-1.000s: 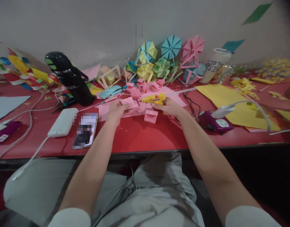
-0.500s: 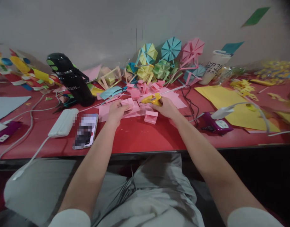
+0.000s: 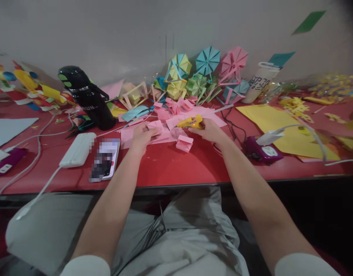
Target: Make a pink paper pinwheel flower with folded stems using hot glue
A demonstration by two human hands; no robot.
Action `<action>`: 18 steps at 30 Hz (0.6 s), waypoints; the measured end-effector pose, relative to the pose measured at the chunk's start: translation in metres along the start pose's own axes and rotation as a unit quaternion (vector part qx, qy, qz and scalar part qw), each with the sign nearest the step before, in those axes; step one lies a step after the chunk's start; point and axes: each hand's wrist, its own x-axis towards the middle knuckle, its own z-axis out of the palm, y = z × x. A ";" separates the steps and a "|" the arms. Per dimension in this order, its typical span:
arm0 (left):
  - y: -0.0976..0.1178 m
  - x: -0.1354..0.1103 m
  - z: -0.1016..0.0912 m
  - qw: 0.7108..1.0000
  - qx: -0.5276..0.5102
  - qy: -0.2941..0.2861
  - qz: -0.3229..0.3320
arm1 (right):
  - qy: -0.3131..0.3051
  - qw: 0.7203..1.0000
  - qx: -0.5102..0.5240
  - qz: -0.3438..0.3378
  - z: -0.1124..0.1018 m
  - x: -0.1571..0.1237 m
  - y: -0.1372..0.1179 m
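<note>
My right hand (image 3: 209,130) is closed around a yellow glue gun (image 3: 190,122), its nozzle pointing left and a pale glue stick (image 3: 218,110) reaching out behind it. Between the fingers of my left hand (image 3: 143,137) is a folded pink paper piece (image 3: 155,127), held just above pink paper sheets (image 3: 127,138). A small boxy pink folded paper (image 3: 184,143) sits on the red table close to my right hand. Several more pink folded pieces (image 3: 176,105) lie heaped behind the glue gun.
Paper umbrellas (image 3: 208,60) stand along the wall. A black bottle (image 3: 86,96), a phone (image 3: 105,159) and a white power bank (image 3: 78,149) are on the left. Right of my hand are a purple power socket (image 3: 263,149), yellow sheets (image 3: 280,122), a cup (image 3: 258,82) and loose cables.
My right hand has drawn the glue gun a little to the right, away from the pink piece in my left hand. The small boxy paper has turned slightly. My left hand stays put.
</note>
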 end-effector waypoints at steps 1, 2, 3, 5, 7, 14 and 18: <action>0.000 0.000 0.000 1.000 0.002 -0.001 -0.001 | -0.003 1.000 0.014 0.006 -0.001 -0.002 -0.001; 0.000 -0.001 0.000 1.000 0.003 -0.001 -0.002 | -0.009 0.999 0.030 0.013 -0.003 -0.003 -0.003; 0.000 -0.001 0.000 1.000 0.004 0.000 -0.003 | -0.016 0.999 0.042 0.022 -0.006 -0.005 -0.004; 0.000 -0.002 0.001 1.000 0.004 0.005 -0.006 | -0.021 0.999 0.037 0.030 -0.012 -0.007 -0.005; 0.000 -0.002 0.001 1.000 0.006 0.010 -0.009 | -0.003 1.000 0.000 0.024 -0.021 -0.009 -0.002; 0.000 -0.001 0.001 1.000 0.022 0.003 -0.012 | -0.042 0.999 0.019 0.006 -0.039 -0.013 0.002; -0.001 0.000 0.001 1.000 0.014 0.001 -0.010 | -0.087 0.995 0.056 0.001 -0.046 -0.020 -0.010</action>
